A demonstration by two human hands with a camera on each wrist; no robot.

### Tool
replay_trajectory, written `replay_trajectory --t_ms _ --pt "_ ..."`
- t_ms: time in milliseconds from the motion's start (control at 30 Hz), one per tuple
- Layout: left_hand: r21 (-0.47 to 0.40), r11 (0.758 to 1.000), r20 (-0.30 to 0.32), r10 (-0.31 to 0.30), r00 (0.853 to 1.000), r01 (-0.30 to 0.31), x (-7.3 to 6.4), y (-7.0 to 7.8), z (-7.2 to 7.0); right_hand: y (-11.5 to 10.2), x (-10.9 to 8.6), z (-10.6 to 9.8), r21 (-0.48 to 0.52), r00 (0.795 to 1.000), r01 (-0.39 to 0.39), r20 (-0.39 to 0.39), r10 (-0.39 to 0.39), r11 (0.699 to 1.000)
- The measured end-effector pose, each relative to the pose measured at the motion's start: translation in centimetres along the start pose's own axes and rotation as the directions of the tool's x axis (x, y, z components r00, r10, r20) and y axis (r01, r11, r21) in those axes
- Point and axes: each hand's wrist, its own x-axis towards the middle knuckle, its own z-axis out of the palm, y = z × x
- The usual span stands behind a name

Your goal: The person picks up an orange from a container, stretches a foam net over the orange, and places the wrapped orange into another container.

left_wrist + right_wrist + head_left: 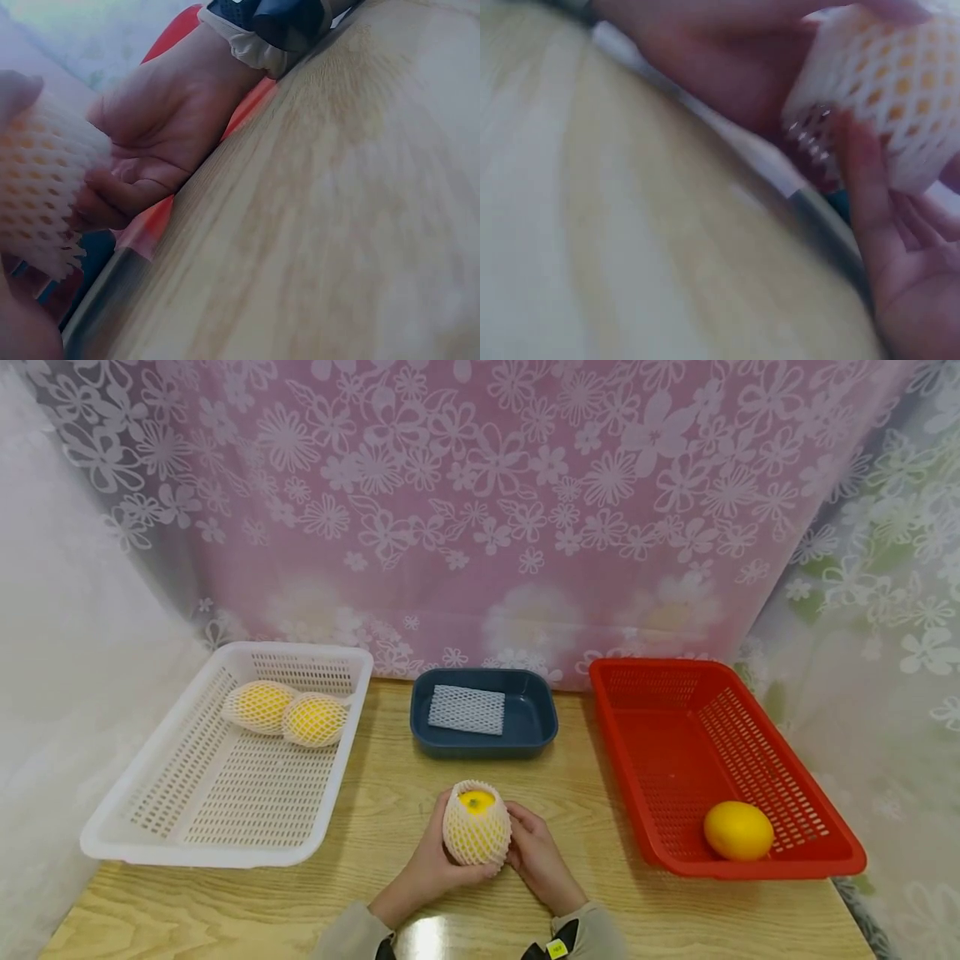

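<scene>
Above the near middle of the table, an orange (477, 801) sits in a white foam net sleeve (477, 837), its yellow top showing through the open end. My left hand (435, 860) holds the wrapped fruit from the left, thumb across the front near its bottom. From the right, my right hand (542, 860) has curled fingers at the sleeve's lower edge. The right wrist view shows a fingertip (859, 142) against the lower part of the mesh. In the left wrist view, the right hand's bent fingers (112, 195) meet the mesh edge.
A white basket (217, 857) on the left contains two net-wrapped oranges (315, 720). Behind my hands, a dark blue tray (483, 748) holds flat white foam nets (467, 710). One bare orange (738, 831) lies in the red basket (757, 868) at right. A floral curtain hangs behind.
</scene>
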Motion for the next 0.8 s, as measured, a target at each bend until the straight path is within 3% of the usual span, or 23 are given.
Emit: replay_trajectory --t_ms 233,367,600,700,800 --pt "-0.112 0.991 -0.049 0.072 0.996 -0.077 0.02 0.05 -0.67 0.01 0.05 0.52 -0.192 0.996 0.076 -0.036 -0.084 0.978" --pt "-0.172 0.983 -0.046 0.059 0.997 -0.066 0.05 0.23 -0.83 0.02 -0.03 0.63 -0.248 0.993 0.089 -0.054 -0.105 0.965" --pt "-0.072 0.994 -0.087 0.081 0.993 -0.087 0.13 0.41 -0.81 -0.25 -0.08 0.61 -0.166 0.985 0.172 0.017 -0.171 0.971" --pt "-0.057 0.996 -0.102 0.059 0.993 -0.065 0.07 0.46 -0.72 -0.32 -0.21 0.55 -0.151 0.982 0.183 0.065 -0.175 0.971" --pt "-0.096 0.995 -0.109 0.011 0.994 -0.022 0.04 0.53 -0.60 -0.26 -0.32 0.52 -0.170 0.985 0.164 0.087 -0.151 0.972"
